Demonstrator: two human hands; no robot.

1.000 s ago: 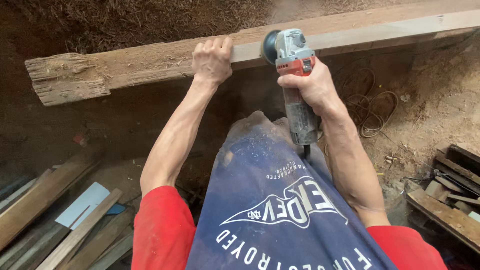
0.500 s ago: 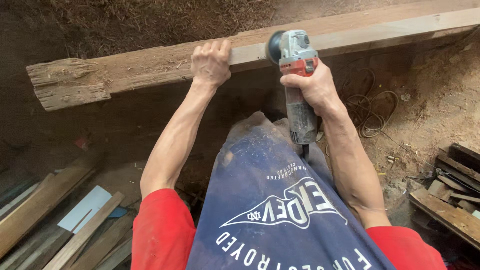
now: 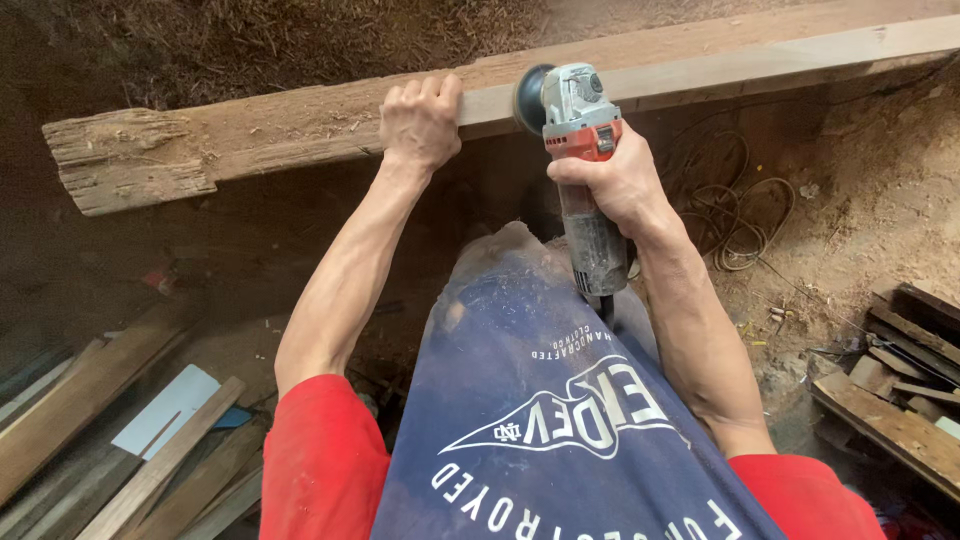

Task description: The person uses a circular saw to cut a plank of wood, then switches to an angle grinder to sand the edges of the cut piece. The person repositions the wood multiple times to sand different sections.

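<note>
While the left hand [image 3: 420, 120] grips it, the beam [image 3: 300, 135] looks weathered, seemingly splintered.

Open beam [image 3: 300, 135] face at 9 o'clock of the left hand [image 3: 420, 120]. At 3 o'clock the grinder [image 3: 580, 150] blocks passage, touching the beam. Coiled cable [image 3: 735, 215] lies at 4 o'clock; stacked planks [image 3: 110, 430] crowd 8 o'clock.

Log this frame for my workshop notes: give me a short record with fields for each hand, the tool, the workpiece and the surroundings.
left hand: grips the edge of the wooden beam
right hand: wrapped around the angle grinder
tool: grey and red, disc against the beam's near edge
workpiece: long, weathered, ragged at its left end
surroundings: coiled cable, loose boards, sawdust-covered ground
</note>
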